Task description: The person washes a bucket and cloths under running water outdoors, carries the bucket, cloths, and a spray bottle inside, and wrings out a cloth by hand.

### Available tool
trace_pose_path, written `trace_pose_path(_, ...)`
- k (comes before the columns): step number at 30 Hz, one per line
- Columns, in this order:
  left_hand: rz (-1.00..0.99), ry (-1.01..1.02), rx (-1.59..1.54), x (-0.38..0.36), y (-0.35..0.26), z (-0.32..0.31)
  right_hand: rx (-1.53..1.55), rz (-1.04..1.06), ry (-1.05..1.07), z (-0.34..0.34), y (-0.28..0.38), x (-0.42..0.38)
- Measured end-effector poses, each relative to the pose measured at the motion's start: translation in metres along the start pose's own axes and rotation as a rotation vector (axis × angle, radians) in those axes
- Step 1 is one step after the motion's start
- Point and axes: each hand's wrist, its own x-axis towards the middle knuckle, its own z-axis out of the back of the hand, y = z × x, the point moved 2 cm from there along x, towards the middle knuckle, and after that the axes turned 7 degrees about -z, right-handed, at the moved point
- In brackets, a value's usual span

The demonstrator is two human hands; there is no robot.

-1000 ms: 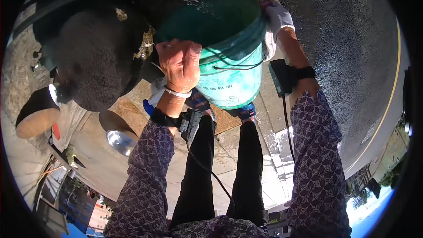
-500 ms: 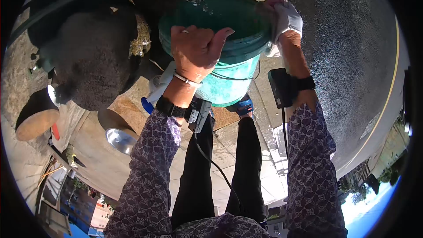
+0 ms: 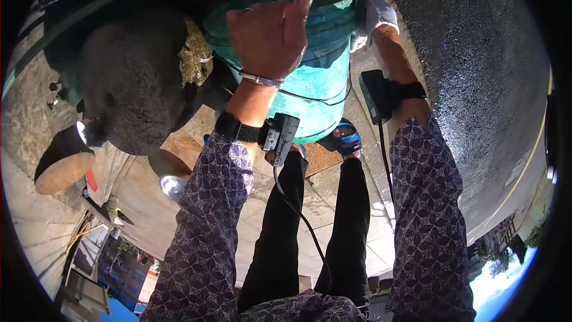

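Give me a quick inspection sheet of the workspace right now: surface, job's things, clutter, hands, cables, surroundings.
Surface: concrete slabs, sunlit.
Job's things: green bucket, lifted and tilted.
Clutter: shiny metal bowl and round wooden block on the ground.
Hands: left hand grips the bucket's near rim; right hand, in a white glove, holds the far rim.
Cables: black cable hangs from the left wrist device.
Surroundings: asphalt road at right; dark rough mound at left.

You stand outdoors in hard sunlight on pale concrete paving [image 3: 357, 226], wet in patches. Dark asphalt road [image 3: 476, 83] runs on your right. A wooden stump [image 3: 59, 170] sits at your left, deep shadow [image 3: 131, 77] beside it.
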Motion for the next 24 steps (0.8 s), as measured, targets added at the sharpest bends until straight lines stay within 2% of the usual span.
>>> trace_pose_path(1, -0.005, 0.005, 0.006, 0.000, 0.002, 0.003, 0.088, -0.131, 0.053, 0.001, 0.011, -0.006)
trace_pose_path(3, 0.066, 0.104, 0.035, 0.006, 0.009, 0.005, 0.229, 0.164, 0.022, -0.011, -0.001, -0.040)
trace_pose_path(5, 0.058, 0.069, 0.060, 0.003, 0.007, 0.000, 0.115, 0.295, -0.173, -0.010, 0.045, -0.101)
trace_pose_path(7, 0.097, 0.192, 0.119, 0.007, -0.002, -0.003, 0.021, 0.452, -0.249, -0.011, 0.058, -0.129)
trace_pose_path(8, 0.142, 0.267, 0.027, 0.008, -0.009, 0.001, 0.034, 0.349, -0.165, -0.003, 0.059, -0.130)
trace_pose_path(9, 0.123, 0.303, -0.007, 0.007, -0.016, 0.007, -0.015, 0.483, -0.329, 0.007, 0.055, -0.127)
trace_pose_path(11, 0.144, 0.178, -0.163, 0.003, -0.025, 0.014, 0.413, -0.017, -0.319, 0.020, 0.017, -0.107)
trace_pose_path(13, 0.101, 0.109, -0.182, 0.004, -0.023, 0.017, 0.908, -0.252, -0.088, 0.045, -0.031, -0.054)
trace_pose_path(14, -0.003, 0.036, -0.211, 0.003, -0.011, 0.013, 0.847, -0.211, -0.174, 0.038, -0.056, -0.032)
trace_pose_path(15, 0.066, 0.026, -0.296, 0.006, 0.001, 0.014, 0.797, -0.153, -0.259, 0.028, -0.072, -0.017)
trace_pose_path(16, 0.144, 0.073, -0.312, 0.013, 0.014, 0.018, 1.023, -0.197, -0.220, 0.023, -0.038, -0.034)
trace_pose_path(17, 0.227, 0.124, -0.319, 0.017, 0.024, 0.024, 0.812, -0.302, -0.110, 0.019, -0.016, -0.050)
trace_pose_path(18, 0.135, 0.162, -0.201, 0.020, 0.020, 0.027, 0.794, -0.098, -0.054, 0.007, 0.018, -0.079)
trace_pose_path(19, 0.041, 0.209, -0.086, 0.020, 0.009, 0.024, 0.242, 0.294, -0.161, -0.002, 0.050, -0.104)
trace_pose_path(20, 0.053, 0.200, 0.132, 0.018, 0.000, 0.015, 0.184, 0.504, -0.146, -0.016, 0.074, -0.128)
trace_pose_path(21, 0.048, 0.198, 0.135, 0.014, 0.002, 0.018, -0.081, 0.436, -0.216, -0.025, 0.090, -0.142)
trace_pose_path(23, 0.044, -0.025, 0.098, 0.012, 0.005, 0.024, -0.047, 0.424, -0.181, -0.025, 0.083, -0.122)
trace_pose_path(24, 0.000, 0.005, 0.134, 0.009, 0.013, 0.029, 0.084, 0.357, -0.289, -0.028, 0.071, -0.100)
